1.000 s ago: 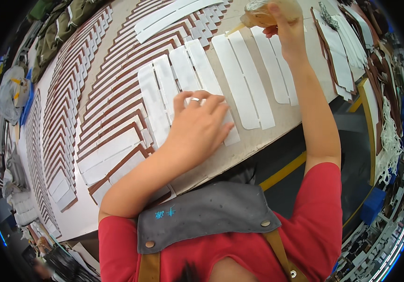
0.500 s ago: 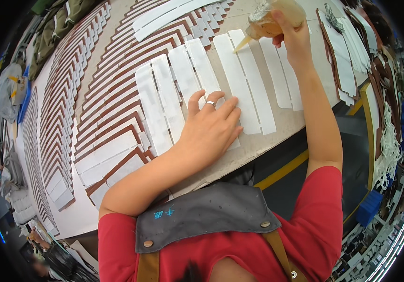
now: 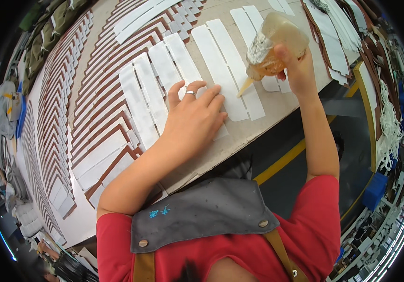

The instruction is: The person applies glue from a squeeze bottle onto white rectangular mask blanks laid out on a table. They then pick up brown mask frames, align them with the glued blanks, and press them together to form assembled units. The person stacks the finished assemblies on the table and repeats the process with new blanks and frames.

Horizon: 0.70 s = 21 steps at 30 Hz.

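My right hand (image 3: pixel 297 73) grips a clear squeeze bottle (image 3: pixel 282 35) of amber liquid, tilted nozzle-down. Its yellowish tip (image 3: pixel 244 88) is at the near part of a long white strip panel (image 3: pixel 217 54), close to the slit line down its middle. My left hand (image 3: pixel 193 116) lies with fingers spread over the near part of a neighbouring white panel (image 3: pixel 170 61), fingertips by the edge of the panel under the nozzle. Left of it is another slit white panel (image 3: pixel 138 87). Behind the bottle, a further white panel (image 3: pixel 246 26) is partly hidden.
Overlapping rows of white pieces with brown edges (image 3: pixel 98 105) cover the table's left side. Brown and white strips (image 3: pixel 329 40) are piled at the right edge. The table's front edge (image 3: pixel 258 141) runs before me; a yellow floor line (image 3: pixel 282 162) and blue bin (image 3: pixel 375 190) lie beyond.
My right hand has brought the bottle toward me, its tip passing from the far part of the panel to the near part. The left hand keeps its place on the panels; the view has shifted slightly.
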Available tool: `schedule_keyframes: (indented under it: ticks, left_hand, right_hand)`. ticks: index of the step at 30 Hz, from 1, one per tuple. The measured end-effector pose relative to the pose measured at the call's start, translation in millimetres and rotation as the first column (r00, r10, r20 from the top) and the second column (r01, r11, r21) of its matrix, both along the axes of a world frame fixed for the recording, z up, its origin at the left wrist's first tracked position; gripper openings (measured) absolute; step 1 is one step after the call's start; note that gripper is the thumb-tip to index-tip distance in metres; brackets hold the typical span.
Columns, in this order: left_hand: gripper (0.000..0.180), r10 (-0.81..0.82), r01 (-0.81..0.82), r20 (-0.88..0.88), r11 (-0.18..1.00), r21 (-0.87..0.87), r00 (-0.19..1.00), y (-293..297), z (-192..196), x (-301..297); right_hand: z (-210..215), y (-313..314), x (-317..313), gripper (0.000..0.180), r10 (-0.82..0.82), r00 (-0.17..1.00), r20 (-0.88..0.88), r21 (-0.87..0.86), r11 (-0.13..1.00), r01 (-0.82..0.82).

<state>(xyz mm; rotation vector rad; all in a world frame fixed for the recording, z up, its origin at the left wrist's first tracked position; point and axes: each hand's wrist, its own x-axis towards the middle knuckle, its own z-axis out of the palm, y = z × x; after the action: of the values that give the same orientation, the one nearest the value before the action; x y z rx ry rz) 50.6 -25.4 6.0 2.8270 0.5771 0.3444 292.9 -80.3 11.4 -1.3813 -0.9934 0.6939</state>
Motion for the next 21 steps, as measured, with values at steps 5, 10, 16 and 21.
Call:
schedule_keyframes:
  ticks: [5, 10, 16, 21]
  left_hand:
    - [0.028, 0.001, -0.001, 0.001, 1.0, 0.004, 1.0, -0.3, -0.4, -0.5]
    - [0.027, -0.007, 0.007, 0.001, 1.0, 0.017, 1.0, -0.1, -0.8, 1.6]
    - [0.027, 0.009, -0.009, 0.0, 0.999, 0.042, 1.0, -0.3, -3.0, 0.7]
    - [0.027, -0.003, 0.002, 0.019, 0.999, 0.05, 1.0, 0.4, -4.1, 0.1]
  right_hand:
    - [0.1, -25.4, -9.0, 0.047, -0.012, 0.993, -0.117, -0.047, 0.999, 0.007]
    - [-5.9, -3.2, 19.1, 0.043, -0.068, 0.926, -0.371, 0.135, 0.983, 0.126]
    - [23.1, 82.2, 9.9, 0.034, -0.171, 0.985, 0.002, 0.286, 0.944, 0.164]
    - [0.3, 118.7, 27.0, 0.031, -0.083, 0.992, 0.093, 0.307, 0.95, 0.05]
